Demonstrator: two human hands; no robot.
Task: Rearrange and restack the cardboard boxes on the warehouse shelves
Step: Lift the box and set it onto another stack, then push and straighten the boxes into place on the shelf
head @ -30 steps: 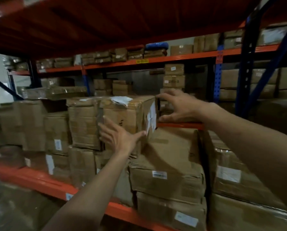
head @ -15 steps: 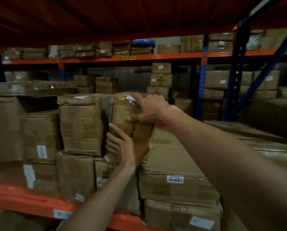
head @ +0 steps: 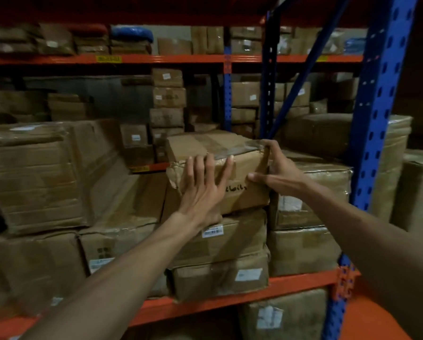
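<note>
A taped cardboard box with black handwriting on its front lies flat on top of a stack of boxes on the orange shelf. My left hand presses flat against its front face, fingers spread. My right hand grips the box's front right corner, fingers over the top edge and thumb on the front.
A large wrapped box stands to the left, with a gap between it and the held box. More boxes sit to the right by the blue upright. The orange shelf beam runs below. Farther racks hold several cartons.
The box was upright next to the left boxes; now it has been turned flat and moved right onto the stack. My right hand shifted from its top to its right corner.
</note>
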